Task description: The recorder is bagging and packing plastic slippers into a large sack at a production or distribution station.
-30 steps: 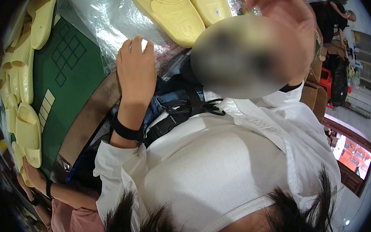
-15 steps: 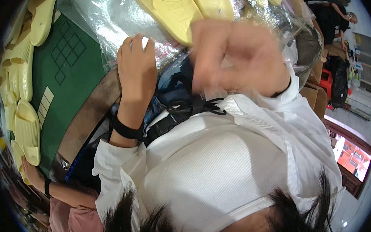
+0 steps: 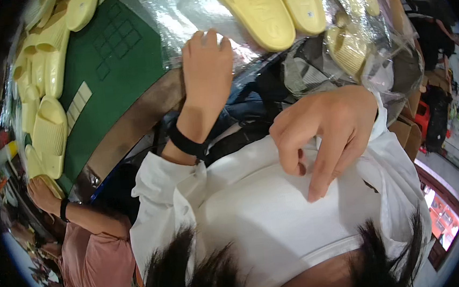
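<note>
Loose black hair (image 3: 188, 271) hangs over a white shirt (image 3: 162, 213) of soft, creased cloth, its sleeves folded into puffed cuffs. The right hand (image 3: 329, 138) hovers in front of the chest, back upward, wrist bent, its fingers hooked downward with a gap between them and nothing seen in the grip. The left hand (image 3: 208, 64) stretches forward, back up, a flat black band (image 3: 186, 141) round its wrist; its fingers are slightly bent and close together over a crinkled, shiny plastic bag (image 3: 187, 12), and I cannot tell whether they pinch it. Beyond it, toward the right, a pair of smooth, rounded yellow slippers (image 3: 268, 21) lies on the plastic, apart from both hands; another slipper (image 3: 347, 50), finely ribbed, shows through clear wrapping. To the left, a green table top (image 3: 131, 59) with dark diamond lines has a curved brown edge (image 3: 130, 116), and ribbed foam slides (image 3: 50, 130) line its far side. There, a co-worker's hand (image 3: 44, 195) reaches a slide from a draped pink sleeve (image 3: 98, 251)
</note>
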### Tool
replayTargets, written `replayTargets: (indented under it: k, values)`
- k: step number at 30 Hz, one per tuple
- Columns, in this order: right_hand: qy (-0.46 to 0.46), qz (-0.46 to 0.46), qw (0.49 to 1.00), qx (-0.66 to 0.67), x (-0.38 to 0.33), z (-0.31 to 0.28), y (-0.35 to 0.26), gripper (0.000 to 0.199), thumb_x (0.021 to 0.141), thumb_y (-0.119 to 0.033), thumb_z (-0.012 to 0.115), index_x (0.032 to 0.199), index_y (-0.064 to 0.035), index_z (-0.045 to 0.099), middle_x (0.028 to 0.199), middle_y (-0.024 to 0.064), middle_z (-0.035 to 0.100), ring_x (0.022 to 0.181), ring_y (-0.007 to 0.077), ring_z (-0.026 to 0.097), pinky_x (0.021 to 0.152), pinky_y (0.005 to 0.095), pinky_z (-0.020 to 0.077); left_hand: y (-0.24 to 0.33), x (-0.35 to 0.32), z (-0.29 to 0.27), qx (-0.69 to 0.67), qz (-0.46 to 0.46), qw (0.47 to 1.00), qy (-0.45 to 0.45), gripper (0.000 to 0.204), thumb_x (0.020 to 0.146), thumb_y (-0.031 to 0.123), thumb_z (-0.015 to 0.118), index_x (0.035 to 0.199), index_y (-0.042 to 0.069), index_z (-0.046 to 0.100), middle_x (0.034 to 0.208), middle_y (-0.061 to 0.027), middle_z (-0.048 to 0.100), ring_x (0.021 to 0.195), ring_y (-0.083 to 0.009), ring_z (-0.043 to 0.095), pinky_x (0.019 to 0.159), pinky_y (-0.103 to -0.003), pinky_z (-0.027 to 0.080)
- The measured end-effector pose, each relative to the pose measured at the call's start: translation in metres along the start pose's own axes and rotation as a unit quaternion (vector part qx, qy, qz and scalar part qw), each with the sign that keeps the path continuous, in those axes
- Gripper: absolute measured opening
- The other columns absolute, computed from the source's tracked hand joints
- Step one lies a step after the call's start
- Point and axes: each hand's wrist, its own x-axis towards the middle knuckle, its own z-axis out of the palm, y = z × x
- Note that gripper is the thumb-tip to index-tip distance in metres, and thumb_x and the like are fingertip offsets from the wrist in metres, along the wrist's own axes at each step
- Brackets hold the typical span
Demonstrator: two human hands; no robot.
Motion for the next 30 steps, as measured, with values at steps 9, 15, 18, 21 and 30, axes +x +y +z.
replayTargets:
  k: [9, 15, 18, 21, 30]
  values:
    - [0.548, 0.244, 0.704, -0.380, -0.027, -0.059, -0.006, 0.018, 0.091, -0.015, 0.052, 0.099, -0.0029, 0.063, 0.078, 0.0076, 0.059, 0.071, 0.0162, 0.054, 0.068, 0.0274, 0.0439, -0.004, 0.014, -0.008, 0.020, -0.011, 0.999, 0.036, 0.032, 0.070, 0.000, 0.058, 0.101, 0.002, 0.064, 0.110, -0.0167, 0.055, 0.105, -0.0352, 0.051, 0.089, -0.044, 0.042]
    - [0.353, 0.425, 0.661, -0.508, -0.039, -0.062, 0.016, 0.028, 0.087, -0.020, 0.058, 0.112, -0.0081, 0.062, 0.108, 0.0191, 0.057, 0.096, 0.0339, 0.056, 0.084, 0.0382, 0.0438, -0.004, 0.004, -0.008, -0.015, -0.045, 0.999, -0.011, 0.021, 0.071, 0.007, 0.056, 0.090, 0.001, 0.064, 0.095, -0.0155, 0.057, 0.101, -0.0322, 0.051, 0.084, -0.042, 0.042]
    - [0.327, 0.407, 0.596, -0.610, -0.052, -0.077, 0.035, 0.035, 0.084, -0.019, 0.062, 0.117, -0.0073, 0.061, 0.119, 0.0262, 0.052, 0.110, 0.0421, 0.048, 0.094, 0.0431, 0.0390, 0.002, 0.003, 0.003, -0.057, -0.090, 0.994, -0.031, 0.024, 0.074, 0.016, 0.057, 0.092, 0.000, 0.062, 0.105, -0.0167, 0.057, 0.106, -0.0323, 0.050, 0.090, -0.044, 0.040]
    - [0.343, 0.490, 0.562, -0.571, -0.053, -0.095, 0.040, 0.039, 0.089, -0.031, 0.055, 0.122, -0.0111, 0.057, 0.133, 0.0334, 0.038, 0.126, 0.0464, 0.035, 0.104, 0.0470, 0.0307, 0.015, 0.005, 0.008, 0.027, -0.091, 0.992, -0.078, 0.029, 0.074, 0.015, 0.058, 0.097, -0.001, 0.063, 0.116, -0.0201, 0.056, 0.105, -0.0297, 0.052, 0.088, -0.043, 0.042]
    - [0.360, 0.586, 0.511, -0.516, -0.057, -0.155, 0.063, 0.040, 0.089, -0.032, 0.055, 0.113, 0.0007, 0.056, 0.121, 0.0290, 0.047, 0.118, 0.0436, 0.040, 0.100, 0.0461, 0.0326, 0.015, 0.008, -0.003, 0.128, -0.062, 0.988, -0.066, 0.025, 0.072, 0.018, 0.060, 0.089, 0.003, 0.071, 0.124, -0.0204, 0.053, 0.100, -0.0282, 0.052, 0.080, -0.039, 0.041]
